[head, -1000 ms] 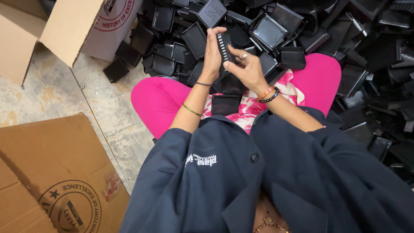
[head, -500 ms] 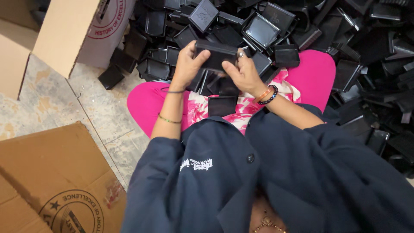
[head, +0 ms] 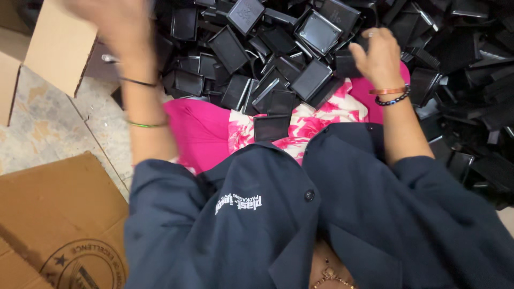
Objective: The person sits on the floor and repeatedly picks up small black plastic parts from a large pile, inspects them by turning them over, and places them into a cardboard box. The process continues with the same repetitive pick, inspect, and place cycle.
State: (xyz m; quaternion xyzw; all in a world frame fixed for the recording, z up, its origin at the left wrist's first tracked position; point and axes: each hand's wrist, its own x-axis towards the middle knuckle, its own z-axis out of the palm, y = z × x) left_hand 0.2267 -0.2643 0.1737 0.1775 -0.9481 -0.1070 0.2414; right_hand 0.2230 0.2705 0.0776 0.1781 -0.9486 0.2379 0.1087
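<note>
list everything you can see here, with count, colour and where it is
black plastic trays: a large heap, too many to count, black, across the top and down the right side
single tray: one, black, lying on the pink lap below the heap
cardboard box: one, brown, flaps open, top left
flattened carton: one, brown with a round stamp, bottom left
tiled floor: pale, mottled, left side between the cartons
pink clothing: bright pink, with a floral pink and white panel, centre
navy jacket: one, dark blue, lower half
left hand: raised at top left, blurred, grip unclear; thin bangles on the wrist
right hand: on the heap at upper right, fingers curled at a black piece; bracelets on the wrist
</note>
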